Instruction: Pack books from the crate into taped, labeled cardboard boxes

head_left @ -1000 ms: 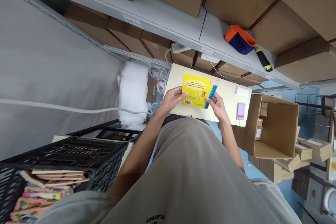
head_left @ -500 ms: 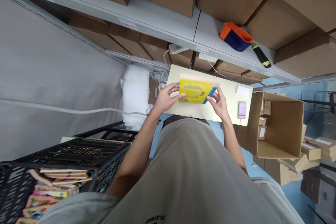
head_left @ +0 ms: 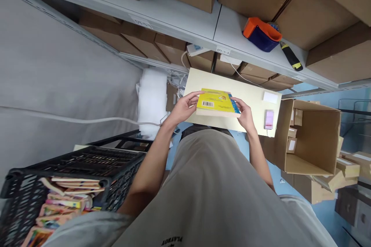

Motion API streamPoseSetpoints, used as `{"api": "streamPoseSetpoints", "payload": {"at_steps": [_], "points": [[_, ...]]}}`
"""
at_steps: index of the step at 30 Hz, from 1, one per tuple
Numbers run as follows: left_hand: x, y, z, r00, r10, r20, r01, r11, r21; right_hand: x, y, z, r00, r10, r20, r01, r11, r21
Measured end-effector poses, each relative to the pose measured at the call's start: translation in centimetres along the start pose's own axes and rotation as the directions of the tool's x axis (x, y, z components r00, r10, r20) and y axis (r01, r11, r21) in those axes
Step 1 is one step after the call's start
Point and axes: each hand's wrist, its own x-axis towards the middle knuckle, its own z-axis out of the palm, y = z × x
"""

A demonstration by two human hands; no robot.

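A thick yellow book (head_left: 217,102) with a blue spine strip and a barcode is held between my hands above the pale tabletop (head_left: 252,102). Its page edge faces me. My left hand (head_left: 185,108) grips the left side, fingers closed on the cover and edge. On the right side, my right hand (head_left: 244,115) is closed on the blue strip. A phone (head_left: 269,119) and a white paper slip (head_left: 270,97) lie on the tabletop, right of my right hand.
An open cardboard box (head_left: 313,139) stands on the right, near smaller boxes. At left is a black crate (head_left: 116,162) with several books. White foam wrap (head_left: 152,104) lies beside the table. Above, a shelf (head_left: 179,19) bears cartons, an orange-blue tape dispenser (head_left: 262,34) and a cutter (head_left: 291,56).
The book has tilted from facing me to lying flatter, so its page edge shows toward me. Both hands still hold it, and the view has shifted slightly.
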Motion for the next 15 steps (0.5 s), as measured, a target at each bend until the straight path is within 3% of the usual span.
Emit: {"api": "streamPoseSetpoints", "payload": {"at_steps": [3,8,15], "points": [[0.2,-0.3,0.7,0.992,-0.041,-0.119,0.049,0.997,0.065,0.0,-0.4,0.8,0.994,0.086,-0.067,-0.088,0.996,-0.028],[0.5,-0.8,1.5,0.970,-0.086,-0.228,0.105,0.992,0.075,0.2,-1.2,1.7,0.987,0.156,-0.041,-0.156,0.988,0.012],[-0.8,0.4,1.1,0.967,0.128,-0.220,-0.082,0.975,0.206,-0.2,-0.3,1.3,0.999,0.020,-0.033,-0.018,0.999,0.041]]}}
